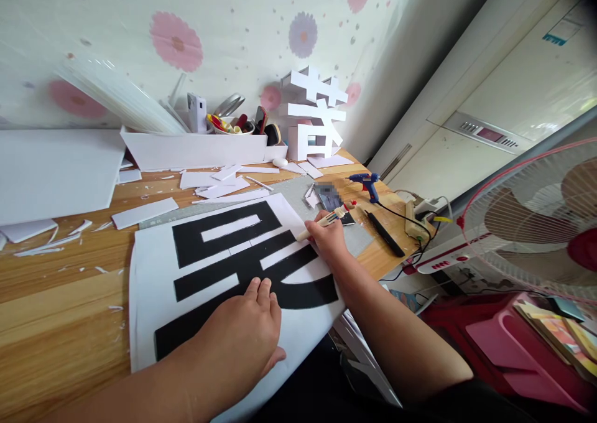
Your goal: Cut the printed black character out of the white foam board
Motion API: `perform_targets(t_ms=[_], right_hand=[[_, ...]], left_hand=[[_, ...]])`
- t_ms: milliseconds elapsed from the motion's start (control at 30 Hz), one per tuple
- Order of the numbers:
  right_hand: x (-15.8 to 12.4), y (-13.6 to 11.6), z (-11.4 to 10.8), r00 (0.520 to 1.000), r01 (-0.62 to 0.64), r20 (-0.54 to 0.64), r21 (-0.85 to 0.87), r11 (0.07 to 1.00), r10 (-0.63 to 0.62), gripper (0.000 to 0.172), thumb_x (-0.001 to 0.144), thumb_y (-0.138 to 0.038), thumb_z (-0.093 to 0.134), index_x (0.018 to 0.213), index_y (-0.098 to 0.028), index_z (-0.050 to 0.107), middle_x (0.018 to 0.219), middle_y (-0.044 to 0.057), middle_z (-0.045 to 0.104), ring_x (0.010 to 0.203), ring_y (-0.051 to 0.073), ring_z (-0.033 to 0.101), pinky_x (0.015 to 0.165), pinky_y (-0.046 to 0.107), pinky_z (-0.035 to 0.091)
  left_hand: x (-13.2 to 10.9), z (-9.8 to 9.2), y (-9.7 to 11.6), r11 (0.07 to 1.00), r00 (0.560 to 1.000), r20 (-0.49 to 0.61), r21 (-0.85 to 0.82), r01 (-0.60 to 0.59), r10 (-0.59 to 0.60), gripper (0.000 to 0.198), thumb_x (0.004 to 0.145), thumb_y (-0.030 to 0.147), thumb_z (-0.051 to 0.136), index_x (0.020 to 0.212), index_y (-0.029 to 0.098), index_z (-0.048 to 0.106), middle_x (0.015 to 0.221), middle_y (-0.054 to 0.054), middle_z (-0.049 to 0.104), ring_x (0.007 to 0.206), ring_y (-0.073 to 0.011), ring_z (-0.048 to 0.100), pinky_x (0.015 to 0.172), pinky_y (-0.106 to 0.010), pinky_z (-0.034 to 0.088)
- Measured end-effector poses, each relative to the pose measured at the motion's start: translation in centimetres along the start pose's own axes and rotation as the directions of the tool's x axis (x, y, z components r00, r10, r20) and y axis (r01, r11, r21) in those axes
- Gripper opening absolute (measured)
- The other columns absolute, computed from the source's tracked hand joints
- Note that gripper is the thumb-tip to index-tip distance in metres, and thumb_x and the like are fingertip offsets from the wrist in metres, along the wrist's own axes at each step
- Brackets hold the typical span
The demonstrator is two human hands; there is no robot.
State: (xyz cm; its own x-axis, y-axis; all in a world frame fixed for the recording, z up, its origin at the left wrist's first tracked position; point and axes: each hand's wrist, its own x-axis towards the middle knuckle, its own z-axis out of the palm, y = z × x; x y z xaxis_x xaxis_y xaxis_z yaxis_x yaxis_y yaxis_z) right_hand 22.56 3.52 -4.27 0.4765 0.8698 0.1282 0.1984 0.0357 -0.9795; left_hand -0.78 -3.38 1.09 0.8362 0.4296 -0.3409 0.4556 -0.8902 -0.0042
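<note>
A white sheet (153, 267) with a large black printed character (189, 246) lies on the table, its near edge hanging toward me. My left hand (254, 326) presses flat on the lower part of the print, fingers stretched out. In my right hand (329, 236) is a thick cream pen (321, 221) with a red figure on its top end. Its tip points down at the upper right stroke of the character; whether it touches the paper I cannot tell. Under the sheet, part of a grey cutting mat (298, 190) shows.
White board offcuts (219, 183) lie behind the sheet. A white three-dimensional character (317, 115) stands at the back beside a white box (196, 151) of tools. To the right are a blue glue gun (368, 185), a black cutter-like tool (385, 233), a power strip (416, 221) and a fan (536, 224).
</note>
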Motion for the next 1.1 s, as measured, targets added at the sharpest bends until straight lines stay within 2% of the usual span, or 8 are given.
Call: perform_targets(t_ms=[167,267,433,500,633,900,1100], right_hand=[[-0.3,-0.6,-0.1,1.0,-0.018,-0.011,0.039,0.999,0.019,0.026,0.063,-0.033,0.066,0.056,-0.025,0.042,0.04,-0.008,0.043,0.039,0.011,0.044,0.043,0.025,0.036],[-1.5,-1.9,0.2,1.0,-0.009,0.009,0.085,0.996,0.008,0.03,0.066,-0.039,0.068,0.058,-0.024,0.043,0.041,-0.008,0.044,0.039,0.011,0.045,0.043,0.023,0.036],[-4.8,-4.1,2.5,0.964,-0.054,0.264,0.083,0.995,0.03,0.03,0.071,-0.046,0.071,0.068,-0.022,0.053,0.045,-0.006,0.053,0.041,0.011,0.049,0.043,0.022,0.033],[-5.6,-4.4,3.3,0.952,-0.058,0.305,0.064,0.996,0.036,0.027,0.069,-0.042,0.071,0.066,-0.022,0.053,0.047,-0.006,0.055,0.044,0.011,0.049,0.045,0.023,0.035],[-6.0,-4.0,3.8,0.958,-0.016,0.288,0.006,1.0,0.013,0.026,0.067,-0.04,0.069,0.06,-0.023,0.05,0.049,-0.004,0.056,0.046,0.011,0.047,0.048,0.025,0.036],[-6.0,-3.5,3.7,0.955,0.049,0.297,-0.088,0.995,-0.021,0.027,0.069,-0.041,0.068,0.06,-0.024,0.049,0.051,-0.003,0.055,0.048,0.013,0.048,0.05,0.027,0.037],[-5.9,-3.4,3.3,0.937,0.06,0.35,-0.121,0.991,-0.014,0.027,0.068,-0.041,0.067,0.058,-0.024,0.047,0.051,-0.004,0.053,0.048,0.012,0.046,0.048,0.026,0.035]], left_hand=[[0.0,-0.2,-0.1,1.0,1.0,-0.003,0.024,-0.011,0.012,0.073,0.098,0.054,0.048,0.143,-0.005,0.05,0.147,-0.038,0.04,0.141,-0.0436,0.041,0.106,-0.052,0.049],[-0.1,-0.3,0.0,0.999,0.999,-0.022,0.03,-0.028,0.028,0.075,0.097,0.054,0.05,0.141,-0.006,0.051,0.145,-0.04,0.042,0.139,-0.0445,0.044,0.105,-0.052,0.051],[-0.1,-0.2,0.1,0.997,0.997,-0.064,0.061,-0.049,0.053,0.075,0.097,0.054,0.051,0.138,-0.009,0.054,0.14,-0.041,0.046,0.134,-0.0458,0.05,0.103,-0.053,0.052],[0.0,-0.2,0.2,0.996,0.995,-0.084,0.072,-0.054,0.06,0.075,0.096,0.055,0.051,0.136,-0.009,0.056,0.138,-0.041,0.049,0.133,-0.0456,0.052,0.102,-0.053,0.052],[0.0,-0.1,0.1,0.995,0.993,-0.099,0.082,-0.062,0.07,0.075,0.096,0.054,0.052,0.135,-0.009,0.057,0.137,-0.041,0.05,0.131,-0.0465,0.054,0.098,-0.052,0.054],[0.1,0.5,0.0,0.996,0.988,-0.134,0.045,-0.071,0.076,0.076,0.095,0.054,0.053,0.133,-0.011,0.057,0.136,-0.043,0.05,0.129,-0.0486,0.054,0.097,-0.054,0.053],[0.0,0.3,0.0,0.996,0.99,-0.125,0.056,-0.062,0.069,0.075,0.095,0.056,0.053,0.134,-0.008,0.058,0.137,-0.04,0.052,0.13,-0.0457,0.055,0.099,-0.053,0.053]])
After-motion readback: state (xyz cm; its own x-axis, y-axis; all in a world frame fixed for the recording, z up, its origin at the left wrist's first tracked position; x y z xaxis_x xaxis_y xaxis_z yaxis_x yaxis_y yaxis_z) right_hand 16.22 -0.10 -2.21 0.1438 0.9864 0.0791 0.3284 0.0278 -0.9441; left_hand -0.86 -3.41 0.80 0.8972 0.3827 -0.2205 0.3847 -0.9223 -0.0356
